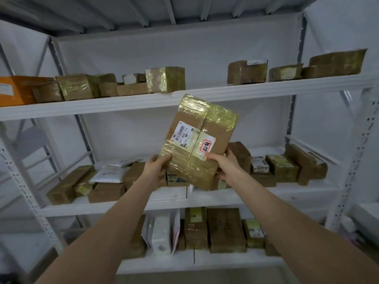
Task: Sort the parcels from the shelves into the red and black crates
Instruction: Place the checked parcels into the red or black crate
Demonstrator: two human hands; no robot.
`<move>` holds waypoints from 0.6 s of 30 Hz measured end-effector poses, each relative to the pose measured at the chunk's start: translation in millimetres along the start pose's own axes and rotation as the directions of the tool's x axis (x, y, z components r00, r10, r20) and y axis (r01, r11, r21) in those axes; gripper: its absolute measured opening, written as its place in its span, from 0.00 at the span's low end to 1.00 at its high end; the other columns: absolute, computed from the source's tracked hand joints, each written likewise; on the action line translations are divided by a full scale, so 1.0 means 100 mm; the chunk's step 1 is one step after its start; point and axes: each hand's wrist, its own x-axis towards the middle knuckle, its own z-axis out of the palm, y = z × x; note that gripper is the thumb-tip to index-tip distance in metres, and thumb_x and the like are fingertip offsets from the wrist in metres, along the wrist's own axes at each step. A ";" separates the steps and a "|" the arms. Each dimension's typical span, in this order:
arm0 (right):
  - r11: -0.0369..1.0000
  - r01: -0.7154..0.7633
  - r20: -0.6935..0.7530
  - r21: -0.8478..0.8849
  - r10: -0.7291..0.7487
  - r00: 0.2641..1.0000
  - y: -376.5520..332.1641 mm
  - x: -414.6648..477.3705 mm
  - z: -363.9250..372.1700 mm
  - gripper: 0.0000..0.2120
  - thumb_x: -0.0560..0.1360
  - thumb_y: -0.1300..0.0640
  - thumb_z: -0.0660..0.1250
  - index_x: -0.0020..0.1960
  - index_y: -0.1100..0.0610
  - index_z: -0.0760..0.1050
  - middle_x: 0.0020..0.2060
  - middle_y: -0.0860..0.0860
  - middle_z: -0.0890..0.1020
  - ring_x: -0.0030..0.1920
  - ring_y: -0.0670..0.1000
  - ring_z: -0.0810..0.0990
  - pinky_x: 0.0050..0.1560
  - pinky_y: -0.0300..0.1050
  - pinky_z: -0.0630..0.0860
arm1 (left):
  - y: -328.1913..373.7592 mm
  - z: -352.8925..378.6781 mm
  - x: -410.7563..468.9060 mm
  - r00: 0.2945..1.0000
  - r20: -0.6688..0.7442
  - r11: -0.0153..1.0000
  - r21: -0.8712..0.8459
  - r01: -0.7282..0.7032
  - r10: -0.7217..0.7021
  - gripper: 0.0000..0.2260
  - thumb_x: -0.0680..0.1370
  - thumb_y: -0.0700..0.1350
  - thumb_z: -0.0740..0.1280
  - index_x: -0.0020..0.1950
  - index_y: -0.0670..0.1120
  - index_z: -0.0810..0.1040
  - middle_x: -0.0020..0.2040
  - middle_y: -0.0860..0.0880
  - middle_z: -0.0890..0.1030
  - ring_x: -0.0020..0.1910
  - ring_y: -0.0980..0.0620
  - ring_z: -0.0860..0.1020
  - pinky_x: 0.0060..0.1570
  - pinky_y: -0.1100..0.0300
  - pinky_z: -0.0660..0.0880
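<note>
A flat brown cardboard parcel [213,128] wrapped in shiny tape is held upright and tilted in front of the white shelves. It carries a white barcode label and a red-and-white sticker. My left hand [156,168] grips its lower left edge. My right hand [224,163] grips its lower right edge, thumb on the front face. No red or black crate is in view.
The white metal rack has a top shelf [205,95], a middle shelf [164,201] and a lower shelf [194,261], each loaded with several brown boxes and a few white mailers [108,173]. An orange parcel [14,89] lies at the top left. Perforated uprights [356,152] flank the rack.
</note>
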 end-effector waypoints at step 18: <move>0.789 0.039 -0.143 -0.613 -0.159 0.977 0.91 -0.06 -0.19 0.46 0.69 0.51 0.76 0.78 0.54 0.54 0.74 0.55 0.62 0.73 0.58 0.64 0.70 0.57 0.64 | -0.66 -0.73 -0.35 0.993 -0.072 0.987 0.124 0.104 -0.096 0.32 0.71 0.37 0.73 0.72 0.52 0.66 0.53 0.47 0.81 0.44 0.47 0.80 0.42 0.51 0.78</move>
